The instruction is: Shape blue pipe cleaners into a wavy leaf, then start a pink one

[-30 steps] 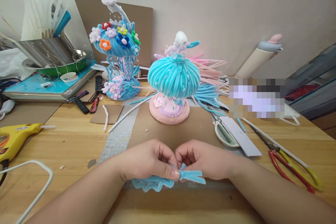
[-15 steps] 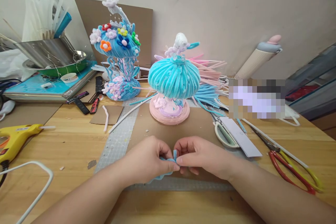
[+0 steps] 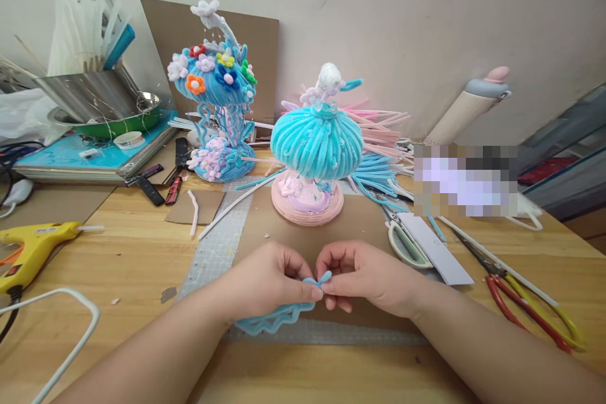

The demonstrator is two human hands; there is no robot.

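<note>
My left hand (image 3: 269, 281) and my right hand (image 3: 364, 278) meet at the table's front centre, both pinching a light blue pipe-cleaner piece (image 3: 272, 319). Its wavy, fan-like part hangs below my left hand, and a small looped end shows between my thumbs. Just beyond my hands stands a blue pipe-cleaner mushroom (image 3: 316, 142) on a pink base. A taller blue mushroom with coloured flowers (image 3: 215, 85) stands further back on the left.
A yellow glue gun (image 3: 28, 249) lies at the left edge, with a white wire loop (image 3: 80, 303) in front of it. Scissors (image 3: 404, 243) and red-handled pliers (image 3: 521, 293) lie to the right. Loose pink and blue pipe cleaners (image 3: 379, 139) are piled behind.
The straight blue ends that stuck out to the right a second ago are now folded in between my fingers. The wavy part shows again under my left hand.
</note>
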